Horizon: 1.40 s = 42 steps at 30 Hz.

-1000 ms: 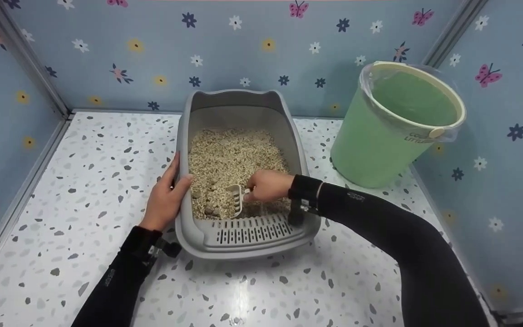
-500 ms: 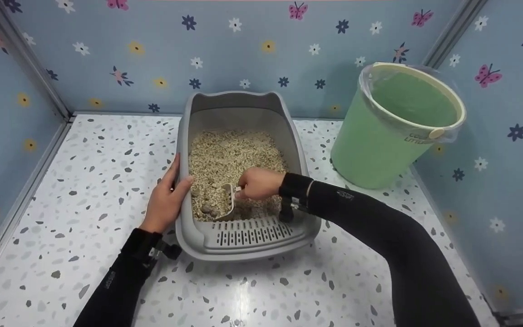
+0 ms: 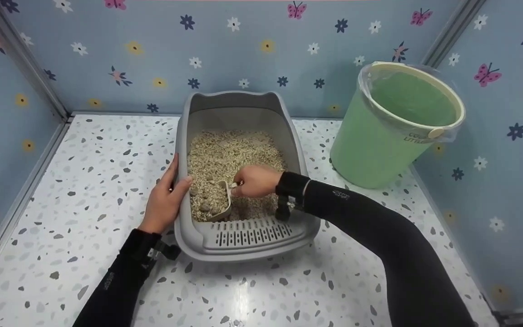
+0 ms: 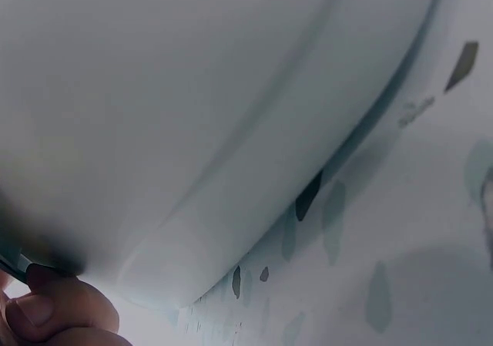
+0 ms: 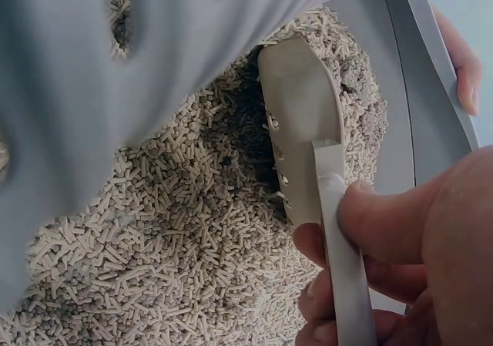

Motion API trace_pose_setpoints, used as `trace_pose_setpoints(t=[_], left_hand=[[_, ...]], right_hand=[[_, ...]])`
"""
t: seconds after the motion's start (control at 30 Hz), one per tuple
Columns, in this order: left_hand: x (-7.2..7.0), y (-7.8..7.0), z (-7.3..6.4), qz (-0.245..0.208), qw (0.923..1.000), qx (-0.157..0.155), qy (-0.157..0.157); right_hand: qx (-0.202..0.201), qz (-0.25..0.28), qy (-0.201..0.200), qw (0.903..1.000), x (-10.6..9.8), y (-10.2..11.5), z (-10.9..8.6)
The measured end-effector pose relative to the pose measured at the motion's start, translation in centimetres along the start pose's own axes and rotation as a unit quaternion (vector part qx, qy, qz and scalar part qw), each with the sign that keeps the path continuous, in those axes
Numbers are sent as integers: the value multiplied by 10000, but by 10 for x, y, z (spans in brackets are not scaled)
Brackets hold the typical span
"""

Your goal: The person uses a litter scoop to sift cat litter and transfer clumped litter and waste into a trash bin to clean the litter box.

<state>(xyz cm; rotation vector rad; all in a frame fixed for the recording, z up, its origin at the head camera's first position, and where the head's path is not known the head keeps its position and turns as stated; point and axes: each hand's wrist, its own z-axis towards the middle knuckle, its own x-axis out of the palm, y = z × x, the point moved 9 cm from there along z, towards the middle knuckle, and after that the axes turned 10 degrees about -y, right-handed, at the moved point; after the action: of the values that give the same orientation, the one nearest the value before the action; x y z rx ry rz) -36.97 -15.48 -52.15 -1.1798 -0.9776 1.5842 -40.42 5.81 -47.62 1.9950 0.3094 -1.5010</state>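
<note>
Speckled white floor (image 3: 107,150) and three flowered walls (image 3: 252,56) surround the grey litter box (image 3: 248,255), centre of the head view. Only the right wrist view shows holes along the scoop (image 5: 302,103), dug into pellets (image 5: 185,284) just lower left of the head view's centre, its handle clamped in my right hand (image 3: 258,180); only the left wrist view brings close the outer wall, whose rim my left hand (image 3: 164,202) pinches. I count two hands, one box, one scoop, one green bin (image 3: 370,145), upper right.

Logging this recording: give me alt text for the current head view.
A person's right grip holds a pale scoop in the tan litter of a gray box, while the left grip holds the box's left rim. A green bin with a clear liner stands to the right.
</note>
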Motion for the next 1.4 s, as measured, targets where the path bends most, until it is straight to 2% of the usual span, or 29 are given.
trace_pose_setpoints(t=[0.13,0.47,0.77,1.17,1.4], left_hand=[[0,-1,0,39,10000,46,-64],[-2,2,0,70,9999,-26,-118],[-1,0,-1,23,10000,35,1],[-2,4,0,188,9997,-73,-158],[-2,4,-1,148,9998,-83,-130]], right_hand=[[-82,-186,-193,9996,-2,1,1],[-254,-205,-458,9984,-3,-2,4],[-283,-28,-468,9985,-4,-5,5],[-528,344,-522,9966,-2,-18,12],[-611,520,-511,9955,-3,-19,13]])
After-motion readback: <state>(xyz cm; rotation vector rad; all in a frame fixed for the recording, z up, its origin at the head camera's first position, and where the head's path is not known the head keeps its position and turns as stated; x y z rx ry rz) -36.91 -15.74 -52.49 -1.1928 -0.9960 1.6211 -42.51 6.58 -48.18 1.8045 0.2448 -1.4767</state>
